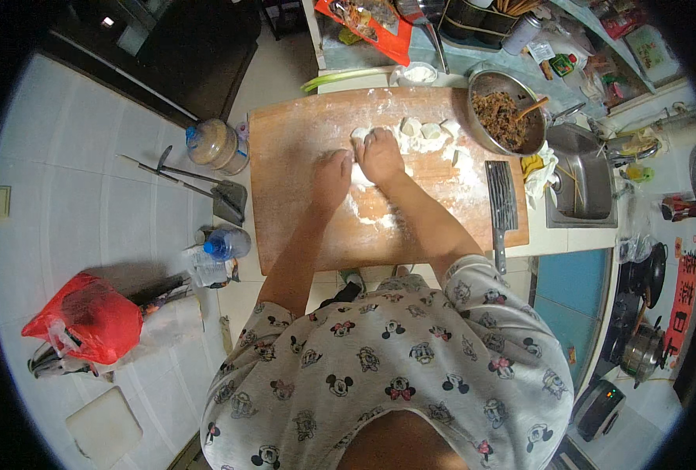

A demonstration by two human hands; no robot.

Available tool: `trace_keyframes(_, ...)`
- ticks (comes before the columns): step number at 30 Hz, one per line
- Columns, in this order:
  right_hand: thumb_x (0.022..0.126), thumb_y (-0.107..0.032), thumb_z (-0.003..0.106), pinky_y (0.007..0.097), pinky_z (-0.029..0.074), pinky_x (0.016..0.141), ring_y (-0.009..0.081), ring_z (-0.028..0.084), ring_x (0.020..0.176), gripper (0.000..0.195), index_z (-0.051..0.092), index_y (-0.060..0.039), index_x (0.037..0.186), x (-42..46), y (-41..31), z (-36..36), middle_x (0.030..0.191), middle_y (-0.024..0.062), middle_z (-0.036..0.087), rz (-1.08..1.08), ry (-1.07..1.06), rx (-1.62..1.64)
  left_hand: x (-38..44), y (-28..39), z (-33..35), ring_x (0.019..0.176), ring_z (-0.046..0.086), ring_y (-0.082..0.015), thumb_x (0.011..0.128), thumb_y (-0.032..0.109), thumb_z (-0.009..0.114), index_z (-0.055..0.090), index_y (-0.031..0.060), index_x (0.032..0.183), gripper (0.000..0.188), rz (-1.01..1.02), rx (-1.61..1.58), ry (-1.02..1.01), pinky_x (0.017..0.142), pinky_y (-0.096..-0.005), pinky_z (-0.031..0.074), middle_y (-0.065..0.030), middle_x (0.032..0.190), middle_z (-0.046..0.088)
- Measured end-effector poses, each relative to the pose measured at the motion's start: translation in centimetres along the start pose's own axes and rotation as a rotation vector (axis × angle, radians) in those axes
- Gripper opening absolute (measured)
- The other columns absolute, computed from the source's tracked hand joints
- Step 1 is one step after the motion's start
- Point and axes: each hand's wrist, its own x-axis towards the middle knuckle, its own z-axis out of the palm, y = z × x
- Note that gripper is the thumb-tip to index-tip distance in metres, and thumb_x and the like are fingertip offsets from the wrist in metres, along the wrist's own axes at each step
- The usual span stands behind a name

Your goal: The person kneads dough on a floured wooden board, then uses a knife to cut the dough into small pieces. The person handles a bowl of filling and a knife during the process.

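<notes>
On a floured wooden board point(292, 229), my left hand point(334, 173) rests with its fingers drawn in, close beside my right hand point(381, 157). The right hand's fingers curl down at the board, next to a white lump of dough point(359, 134). A white patch point(362, 177), dough or flour, shows between the hands. What lies under the fingers is hidden. Right of the hands sit several cut dough pieces point(430, 130) in loose flour, and one more dough piece point(459, 157) lies nearer the cleaver point(503, 197).
A steel pan of minced filling point(496, 120) with a wooden-handled utensil stands at the board's far right corner. Behind the board are a bowl of flour point(419, 73) and green stalks point(345, 78). The cleaver's handle overhangs the front edge. A sink point(580, 176) is at right, a large water bottle point(218, 147) at left.
</notes>
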Motion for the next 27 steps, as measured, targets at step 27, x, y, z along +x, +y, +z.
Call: trace_keyframes(27,0.088,-0.039,0.048,0.0497,0.013,0.118,0.0361,0.012,0.146,0.075,0.028,0.0034,0.146,-1.9,0.1,0.6,0.155,0.0250,0.018,0.239,-0.100,0.068,3.7,1.8,4.8,0.110,0.055,-0.0371,0.096,0.020,0.038,0.054,-0.0030,0.125,0.040,0.155,0.166,-0.235,0.103,-0.0450,0.037,-0.0213,0.124,0.059)
